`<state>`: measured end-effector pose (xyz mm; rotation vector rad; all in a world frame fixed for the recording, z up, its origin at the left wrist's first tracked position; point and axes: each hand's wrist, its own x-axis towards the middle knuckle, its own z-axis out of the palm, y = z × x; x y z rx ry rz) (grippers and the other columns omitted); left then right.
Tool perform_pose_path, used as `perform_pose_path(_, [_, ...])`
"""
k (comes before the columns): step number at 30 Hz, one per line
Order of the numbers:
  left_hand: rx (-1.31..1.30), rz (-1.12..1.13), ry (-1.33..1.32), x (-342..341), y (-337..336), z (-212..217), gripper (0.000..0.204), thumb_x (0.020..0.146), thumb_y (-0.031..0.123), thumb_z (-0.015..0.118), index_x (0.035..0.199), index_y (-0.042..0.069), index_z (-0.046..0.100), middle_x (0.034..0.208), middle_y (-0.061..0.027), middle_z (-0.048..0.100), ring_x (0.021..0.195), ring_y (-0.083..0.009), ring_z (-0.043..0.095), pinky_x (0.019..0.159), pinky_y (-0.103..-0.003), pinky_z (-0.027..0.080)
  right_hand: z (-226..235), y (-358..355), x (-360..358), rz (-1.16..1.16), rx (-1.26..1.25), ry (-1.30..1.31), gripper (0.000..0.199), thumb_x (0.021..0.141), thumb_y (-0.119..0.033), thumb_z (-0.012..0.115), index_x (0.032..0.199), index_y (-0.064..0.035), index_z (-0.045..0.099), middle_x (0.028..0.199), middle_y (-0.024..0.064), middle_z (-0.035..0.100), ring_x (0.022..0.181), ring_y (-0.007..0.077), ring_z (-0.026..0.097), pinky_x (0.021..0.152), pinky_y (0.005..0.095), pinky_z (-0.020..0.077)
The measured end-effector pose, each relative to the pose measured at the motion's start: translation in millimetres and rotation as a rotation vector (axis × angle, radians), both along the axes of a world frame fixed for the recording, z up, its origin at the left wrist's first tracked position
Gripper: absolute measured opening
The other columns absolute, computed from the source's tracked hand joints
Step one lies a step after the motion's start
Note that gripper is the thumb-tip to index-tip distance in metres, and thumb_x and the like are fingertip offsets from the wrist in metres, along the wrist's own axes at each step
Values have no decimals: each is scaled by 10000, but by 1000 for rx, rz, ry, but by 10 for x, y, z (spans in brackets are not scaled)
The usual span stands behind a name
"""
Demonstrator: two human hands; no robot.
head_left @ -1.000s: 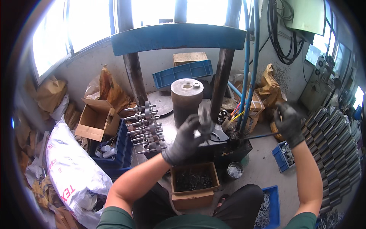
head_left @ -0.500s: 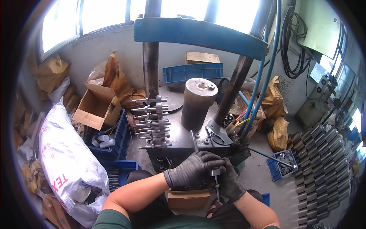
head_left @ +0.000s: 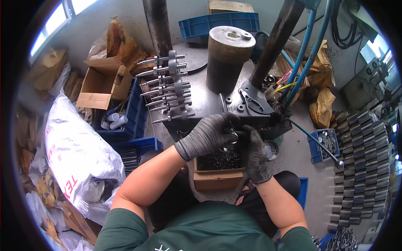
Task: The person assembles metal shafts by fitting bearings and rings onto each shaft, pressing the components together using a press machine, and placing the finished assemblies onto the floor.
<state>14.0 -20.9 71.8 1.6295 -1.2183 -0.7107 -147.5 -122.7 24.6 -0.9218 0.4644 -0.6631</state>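
Both hands wear dark grey gloves and meet in front of the press table's near edge. My left hand (head_left: 210,136) is closed, with a small shiny metal part (head_left: 232,134) at its fingertips; fingers cover most of that part. Close beside it on the right, my right hand (head_left: 256,159) has its fingers bent inward and together; what they grip is hidden. Under the hands stands a cardboard box (head_left: 219,180) of small dark metal pieces. On the table, a row of metal shafts with round collars (head_left: 172,85) lies to the left, and pliers (head_left: 250,100) lie to the right.
A thick steel cylinder (head_left: 229,62) stands on the table (head_left: 197,52) between two columns. Blue crates (head_left: 136,106) and a white sack (head_left: 79,154) are at left. To the right are a blue bin (head_left: 320,146) of small parts, a ball-ended lever (head_left: 318,144) and stacked metal tubes (head_left: 362,167).
The view has tilted downward. The collared shaft that hung upright between my hands no longer shows its rod; only a shiny bit shows. My hands are drawn slightly apart, uncovering the box below.
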Motion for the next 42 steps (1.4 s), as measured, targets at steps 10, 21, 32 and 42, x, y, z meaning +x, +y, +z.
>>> perform_pose_path(10, [-261,17,-164,-315,86,98,508,830,86,841,1296,59,639,936,-39,723,802,-84,655,742,-277,570,120,-75,-499,-91,-264,108,354,1074,-310,589,1240,-9,673,911,42,681,882,123,633,886,299,515])
perform_pose_path(21, [-219,-142,18,-451,-58,-155,549,894,107,751,1381,-40,545,1239,-109,650,1095,-173,636,960,-310,527,-58,-30,-553,224,-157,-93,328,1100,-300,527,1299,-53,613,1038,40,655,974,112,642,818,297,555])
perform_pose_path(32, [-171,-220,-21,-559,-658,-564,345,1000,205,661,1267,-12,634,1225,-83,667,1140,-199,601,1037,-362,458,986,133,-3410,-574,12,-9,493,975,-422,630,1269,-27,594,905,82,695,618,123,644,510,275,572])
perform_pose_path(42, [37,-471,-71,-633,-692,-1205,336,972,35,661,1304,-7,629,1206,-94,693,1133,-189,646,1046,-339,497,-46,1455,-7250,-1480,236,390,276,821,-100,684,1091,-43,676,995,110,761,598,101,618,502,289,553])
